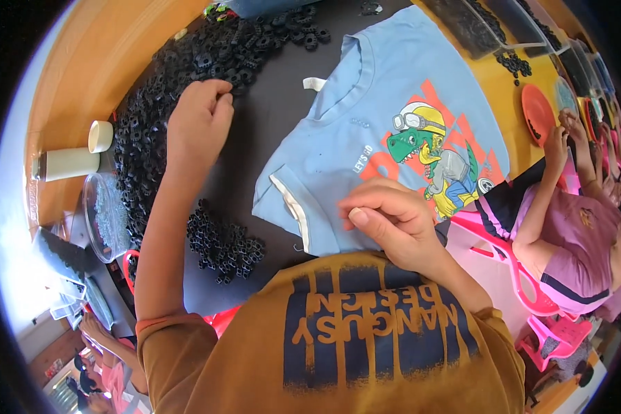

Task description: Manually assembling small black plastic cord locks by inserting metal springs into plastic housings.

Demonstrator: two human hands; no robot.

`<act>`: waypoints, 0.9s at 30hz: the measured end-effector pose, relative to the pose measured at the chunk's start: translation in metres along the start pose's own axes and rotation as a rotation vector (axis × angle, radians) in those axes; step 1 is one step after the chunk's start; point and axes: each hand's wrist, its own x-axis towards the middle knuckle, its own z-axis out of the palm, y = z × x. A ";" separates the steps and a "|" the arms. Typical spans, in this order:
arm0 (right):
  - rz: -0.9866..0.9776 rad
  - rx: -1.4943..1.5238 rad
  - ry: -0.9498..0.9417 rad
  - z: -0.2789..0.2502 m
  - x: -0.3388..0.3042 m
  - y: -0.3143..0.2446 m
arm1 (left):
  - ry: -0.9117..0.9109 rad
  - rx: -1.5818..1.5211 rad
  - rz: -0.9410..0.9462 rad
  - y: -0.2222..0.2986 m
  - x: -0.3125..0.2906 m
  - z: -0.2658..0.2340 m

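Observation:
A light blue T-shirt (407,62) with a cartoon dinosaur print lies spread on the dark table, its collar toward the upper left. Over its near sleeve hovers my right hand (393,217), thumb pressed to the curled fingers; whatever they may pinch is too small to tell. My left hand (200,121) is at the inner edge of a large heap of black plastic pieces (231,52). Its fingers are curled closed, and their tips are partly hidden, so any piece in them does not show. Beside my left forearm sits a smaller cluster of black ring-like pieces (221,241).
At the left stand a cream bottle (69,164), a small round cream container (101,136) and a clear tub of beads (107,217). Clear bins (469,31) and an orange plate (537,114) lie at the right. A person in a purple shirt (579,248) sits there.

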 end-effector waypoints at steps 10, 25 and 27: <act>-0.080 -0.003 0.067 0.001 0.001 0.002 | -0.079 0.484 0.230 0.011 0.017 0.009; -0.066 0.029 0.079 -0.003 0.002 0.001 | -0.232 -0.502 -0.314 0.074 -0.022 -0.006; -0.046 0.070 0.103 0.004 0.003 0.003 | -0.219 -0.504 -0.155 0.075 -0.032 0.002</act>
